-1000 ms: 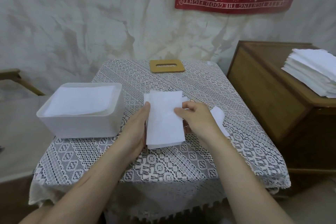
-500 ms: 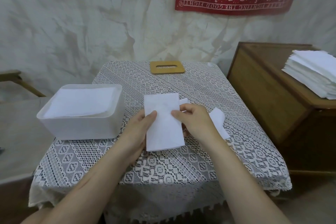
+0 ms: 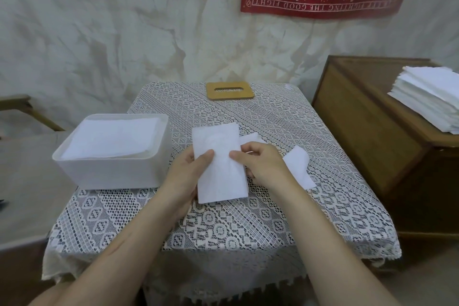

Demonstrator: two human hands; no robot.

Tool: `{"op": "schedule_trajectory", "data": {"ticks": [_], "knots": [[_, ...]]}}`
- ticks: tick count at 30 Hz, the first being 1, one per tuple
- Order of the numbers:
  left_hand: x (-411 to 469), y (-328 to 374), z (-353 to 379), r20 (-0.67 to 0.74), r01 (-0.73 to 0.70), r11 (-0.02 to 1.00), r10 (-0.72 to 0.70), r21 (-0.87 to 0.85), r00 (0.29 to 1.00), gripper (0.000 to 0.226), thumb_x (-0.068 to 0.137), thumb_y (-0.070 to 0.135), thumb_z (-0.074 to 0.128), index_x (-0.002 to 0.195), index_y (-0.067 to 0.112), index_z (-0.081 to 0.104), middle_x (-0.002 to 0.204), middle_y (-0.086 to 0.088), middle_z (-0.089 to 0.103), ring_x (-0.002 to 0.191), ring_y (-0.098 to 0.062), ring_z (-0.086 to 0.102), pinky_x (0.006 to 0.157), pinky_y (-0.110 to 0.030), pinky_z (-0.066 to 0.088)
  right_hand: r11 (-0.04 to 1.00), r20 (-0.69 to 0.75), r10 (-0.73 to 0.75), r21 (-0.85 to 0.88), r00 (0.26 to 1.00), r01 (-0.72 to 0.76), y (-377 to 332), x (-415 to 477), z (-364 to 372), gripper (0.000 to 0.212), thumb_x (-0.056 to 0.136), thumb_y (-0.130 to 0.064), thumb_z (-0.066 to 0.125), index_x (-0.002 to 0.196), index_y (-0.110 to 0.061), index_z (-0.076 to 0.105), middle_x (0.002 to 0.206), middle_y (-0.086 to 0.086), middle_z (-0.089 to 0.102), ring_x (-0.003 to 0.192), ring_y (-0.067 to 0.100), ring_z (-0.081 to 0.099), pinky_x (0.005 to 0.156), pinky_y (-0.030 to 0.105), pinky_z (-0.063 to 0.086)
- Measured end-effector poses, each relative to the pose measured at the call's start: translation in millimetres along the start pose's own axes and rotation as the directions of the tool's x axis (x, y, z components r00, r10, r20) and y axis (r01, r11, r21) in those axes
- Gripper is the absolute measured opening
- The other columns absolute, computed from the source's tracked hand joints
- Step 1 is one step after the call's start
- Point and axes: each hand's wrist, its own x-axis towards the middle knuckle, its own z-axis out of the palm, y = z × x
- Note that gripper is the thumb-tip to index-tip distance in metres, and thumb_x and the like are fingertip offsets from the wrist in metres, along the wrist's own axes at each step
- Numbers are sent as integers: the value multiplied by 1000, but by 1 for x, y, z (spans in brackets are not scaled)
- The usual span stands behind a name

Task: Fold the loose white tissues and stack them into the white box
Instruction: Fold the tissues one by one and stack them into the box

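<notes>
A folded white tissue point(image 3: 219, 156) lies on the lace-covered table point(image 3: 285, 156) in the middle. My left hand point(image 3: 185, 176) pinches its left edge, thumb on top. My right hand point(image 3: 260, 164) holds its right edge, thumb on top. Part of another tissue point(image 3: 298, 165) sticks out from under my right hand. The white box point(image 3: 109, 171) stands at the table's left, with folded tissues point(image 3: 111, 136) stacked inside it.
A wooden lid with a slot point(image 3: 229, 90) lies at the table's far edge. To the right stands a wooden cabinet point(image 3: 372, 136) with a pile of loose tissues point(image 3: 429, 97) on top. A wooden chair arm point(image 3: 17, 104) shows at far left.
Both thumbs have slid inward over the folded tissue, closer together. The tissue itself has hardly moved.
</notes>
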Motion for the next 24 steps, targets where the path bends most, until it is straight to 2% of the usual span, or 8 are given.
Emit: {"op": "schedule_trajectory", "data": {"ticks": [4, 7, 10, 14, 17, 20, 22, 24], "knots": [[2, -1, -1, -16, -23, 998, 24, 61, 1000, 24, 98, 15, 67, 122, 18, 66, 111, -6, 79, 99, -28, 77, 84, -48, 62, 1000, -4, -26, -4, 1000, 26, 2, 3, 3, 8, 92, -24, 73, 90, -16, 70, 78, -3, 66, 45, -5, 52, 59, 24, 37], [7, -4, -4, -89, -27, 991, 39, 128, 995, 23, 98, 18, 68, 121, 20, 67, 109, -3, 79, 98, -27, 76, 84, -49, 62, 996, -15, -67, -65, 998, 66, 6, 10, 1, 7, 92, -22, 72, 86, -19, 71, 71, -6, 68, 46, -4, 51, 60, 26, 38], [15, -7, -12, -178, 2, 987, 27, 159, 984, 15, 100, 23, 66, 115, 26, 67, 108, -1, 78, 96, -26, 75, 80, -48, 61, 970, -116, -102, -233, 988, 73, 10, 22, -10, 9, 92, -27, 68, 85, -25, 72, 70, -7, 74, 57, 5, 59, 68, 36, 52], [20, -8, -18, -187, 24, 985, 9, 171, 982, 13, 102, 24, 64, 114, 28, 66, 108, 0, 77, 96, -25, 74, 75, -45, 60, 879, -263, -139, -477, 955, -3, 15, 40, -23, 12, 97, -32, 63, 104, -27, 71, 88, -8, 72, 78, 18, 69, 78, 40, 57], [21, -9, -18, -176, 10, 984, 21, 176, 984, 12, 103, 22, 62, 110, 30, 67, 105, 4, 78, 94, -22, 75, 77, -44, 60, 862, -273, -82, -502, 958, -69, 18, 50, -23, 31, 97, -37, 62, 122, -20, 66, 103, 1, 72, 88, 23, 69, 81, 36, 53], [21, -9, -20, -186, 30, 985, 2, 170, 983, 14, 102, 23, 63, 113, 31, 67, 103, 5, 79, 95, -24, 75, 81, -47, 61, 895, -248, -51, -440, 967, -66, 14, 56, -19, 30, 95, -36, 65, 109, -10, 70, 91, 10, 75, 86, 28, 70, 83, 41, 56], [20, -9, -20, -191, 33, 985, 0, 170, 982, 16, 102, 23, 63, 115, 31, 68, 103, 6, 79, 96, -23, 75, 82, -47, 61, 913, -236, -68, -406, 969, -34, 13, 57, -16, 26, 93, -32, 67, 95, -7, 68, 79, 9, 71, 72, 25, 62, 75, 38, 52], [18, -8, -19, -186, 25, 985, 8, 173, 982, 15, 102, 21, 62, 111, 32, 68, 101, 7, 80, 95, -22, 76, 79, -44, 60, 928, -217, -99, -372, 971, 12, 11, 56, -14, 27, 92, -30, 67, 77, -9, 59, 66, 2, 55, 63, 21, 47, 64, 34, 38]]}}
